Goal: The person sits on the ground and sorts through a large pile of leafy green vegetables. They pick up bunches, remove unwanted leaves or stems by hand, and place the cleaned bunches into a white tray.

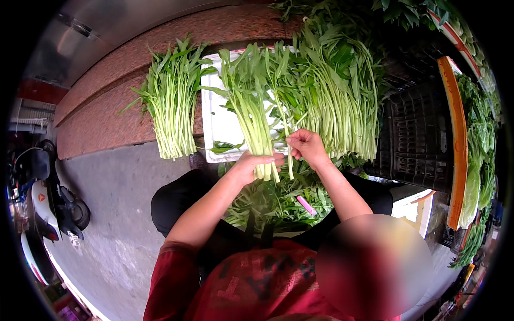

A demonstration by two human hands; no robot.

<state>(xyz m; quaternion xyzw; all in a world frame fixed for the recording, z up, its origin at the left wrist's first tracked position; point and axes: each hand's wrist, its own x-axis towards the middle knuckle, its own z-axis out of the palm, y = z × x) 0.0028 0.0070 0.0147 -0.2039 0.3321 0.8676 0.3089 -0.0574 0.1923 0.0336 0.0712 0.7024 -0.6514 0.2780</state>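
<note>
My left hand (251, 163) grips a bunch of water spinach (253, 124) near its cut stem ends, with the leaves pointing away from me. Beside it, my right hand (307, 147) pinches a single stalk (286, 124) between thumb and fingers. Both are held over a white foam box (213, 116) with loose leaves in it. To the left, a neat stack of water spinach (170, 108) lies on the stone step. A larger pile of water spinach (341, 104) rests on the right, its stems towards me.
Loose leaves and trimmings (277, 204) lie between my knees, with a pink-handled object (306, 205) among them. Black plastic crates (417, 136) stand at the right, near an orange-edged box (453, 140) of leafy greens. Reddish stone steps (104, 104) run behind; a scooter (52, 204) is parked left.
</note>
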